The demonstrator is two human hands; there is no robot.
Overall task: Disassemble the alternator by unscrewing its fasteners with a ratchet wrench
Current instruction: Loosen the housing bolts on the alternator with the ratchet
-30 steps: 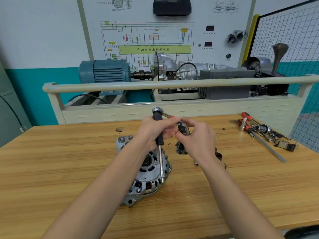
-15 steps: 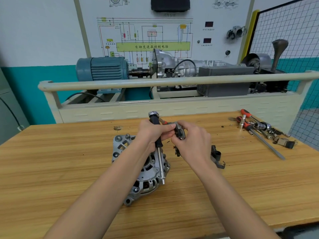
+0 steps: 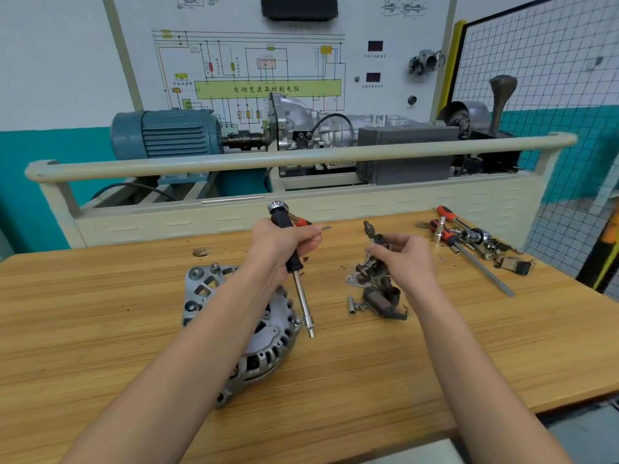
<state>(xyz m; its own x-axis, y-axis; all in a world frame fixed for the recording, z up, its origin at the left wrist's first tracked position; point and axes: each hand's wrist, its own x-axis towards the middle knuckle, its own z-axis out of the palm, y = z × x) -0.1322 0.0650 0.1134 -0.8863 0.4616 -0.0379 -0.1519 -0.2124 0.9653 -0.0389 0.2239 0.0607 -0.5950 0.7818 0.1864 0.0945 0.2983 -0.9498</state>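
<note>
Cast-aluminium alternator [image 3: 234, 333] lies on the bench, under the left forearm | left hand [image 3: 281, 244] grips the ratchet wrench [image 3: 294, 272] just above it | right hand [image 3: 405, 259] pinches a removed part [image 3: 373, 259] to its right | likely heavy, rigid; hold by the finned housing rim.

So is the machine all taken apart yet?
Partly. Small parts and loose screws already lie on the bench. The left hand holds the ratchet wrench; the right hand holds a removed piece. The alternator body remains whole.
</note>
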